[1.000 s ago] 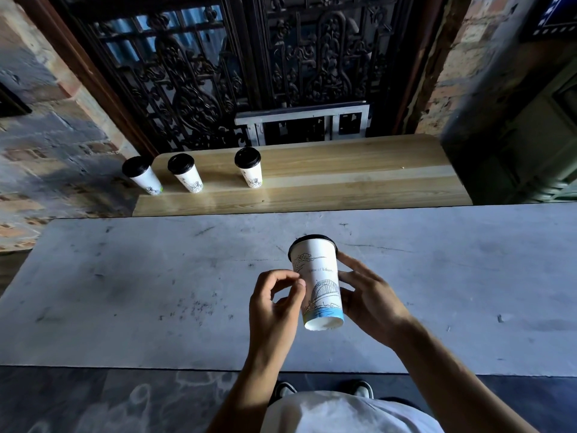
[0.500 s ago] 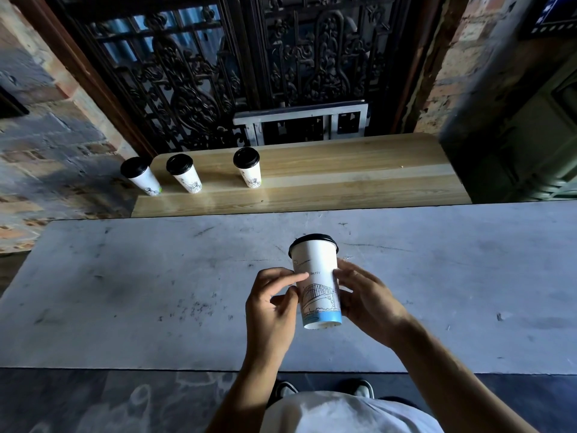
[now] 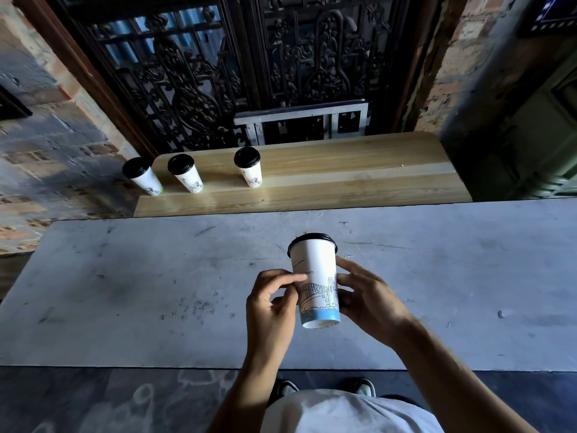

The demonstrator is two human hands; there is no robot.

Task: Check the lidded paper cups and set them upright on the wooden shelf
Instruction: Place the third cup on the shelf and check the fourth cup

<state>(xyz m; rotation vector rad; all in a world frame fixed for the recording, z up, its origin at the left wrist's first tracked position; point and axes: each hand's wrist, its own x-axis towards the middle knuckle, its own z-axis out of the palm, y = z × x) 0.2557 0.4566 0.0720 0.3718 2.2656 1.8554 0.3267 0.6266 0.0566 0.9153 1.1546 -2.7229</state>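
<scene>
Your one wide-angle view sits on your head, looking forward and steeply down: the worktop (image 3: pixel 125 292) lies close below, the wooden shelf (image 3: pixel 343 182) just beyond.

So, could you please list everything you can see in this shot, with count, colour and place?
held cup: one, white with black lid and blue base band, above the grey table, between both hands
shelf cups: three, white with black lids, upright at the shelf's left end
wooden shelf: one, light wood, beyond the table
table: one, grey, scuffed, in front of the person
iron grille: one, black, behind the shelf
shoes: two, dark, below the table edge
left hand: one, grips the held cup
right hand: one, grips the held cup
</scene>
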